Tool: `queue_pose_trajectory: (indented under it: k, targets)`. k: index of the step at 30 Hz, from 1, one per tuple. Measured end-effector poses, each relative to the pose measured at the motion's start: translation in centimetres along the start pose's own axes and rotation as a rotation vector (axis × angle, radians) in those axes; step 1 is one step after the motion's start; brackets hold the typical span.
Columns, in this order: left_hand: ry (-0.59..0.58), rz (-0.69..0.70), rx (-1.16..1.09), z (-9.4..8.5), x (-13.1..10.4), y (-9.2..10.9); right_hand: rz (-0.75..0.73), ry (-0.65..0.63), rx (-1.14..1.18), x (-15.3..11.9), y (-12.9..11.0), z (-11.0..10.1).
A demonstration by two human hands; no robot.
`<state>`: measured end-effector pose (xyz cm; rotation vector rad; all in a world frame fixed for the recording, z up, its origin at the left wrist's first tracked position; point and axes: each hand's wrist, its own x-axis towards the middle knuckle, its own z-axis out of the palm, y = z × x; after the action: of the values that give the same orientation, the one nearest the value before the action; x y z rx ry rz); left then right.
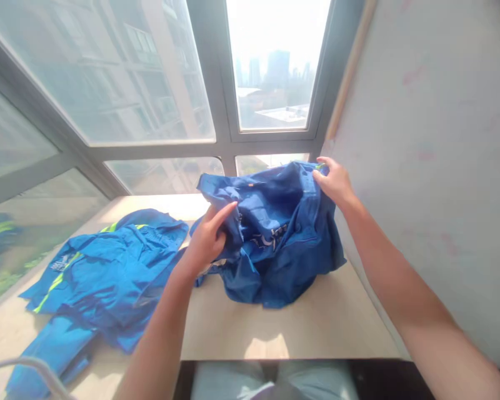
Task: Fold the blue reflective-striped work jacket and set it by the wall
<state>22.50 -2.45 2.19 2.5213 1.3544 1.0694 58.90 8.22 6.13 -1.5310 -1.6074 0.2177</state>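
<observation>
Nearest to us, at six o'clock along the bottom edge, we see pale grey trousered knees [275, 380] under the dark front lip of a light beige tabletop [316, 328]. Two bare forearms reach up from there. Our left hand [208, 236], just left of centre, is closed on a fold of a crumpled bright blue thin-fabric jacket [275, 244], thumb on top and fingers tucked into the cloth. Our right hand [335, 180], at about one o'clock from centre, pinches the jacket's upper right edge between thumb and fingers, lifting that corner beside a small yellow-green patch. The jacket sits bunched at the middle of the table, its lower part resting on the surface, its top held up between the two hands; white lettering shows on a fold near its centre, too creased to read. At about eight o'clock, apart from the held jacket, lies a spread heap of matching blue garments with yellow-green reflective stripes [108, 272], flat on the table and running off toward the lower left corner. A pale curved cord or tube [37, 369] crosses the far lower left. A plain whitish wall [433, 166] fills three o'clock. From ten to twelve o'clock, grey-framed windows [216, 83] show hazy buildings outside.
</observation>
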Motion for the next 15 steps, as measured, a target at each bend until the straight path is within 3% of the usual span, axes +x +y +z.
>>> queue_pose_trajectory:
  k: [3, 6, 9, 11, 13, 15]
  targets:
    - [-0.165, -0.102, -0.028, 7.2, -1.1, -2.6, 0.032, -0.101, -0.027, -1.7, 3.5, 5.8]
    - [-0.290, -0.175, 0.033, 11.9, -5.5, -5.2, -0.044, -0.147, -0.016, -8.4, 7.0, 10.4]
    - [-0.247, -0.229, 0.129, 13.3, -11.7, -6.8, -0.118, -0.194, 0.016, -17.7, 8.5, 12.7]
    - [-0.124, -0.262, 0.195, 13.2, -15.7, -7.1, -0.136, -0.239, 0.031, -23.8, 8.3, 13.1]
    - [-0.021, -0.281, 0.229, 12.7, -19.2, -6.8, -0.190, -0.304, 0.035, -28.7, 7.7, 12.9]
    - [-0.025, -0.279, 0.219, 12.5, -22.0, -6.1, -0.272, -0.408, -0.004, -32.1, 7.1, 12.6]
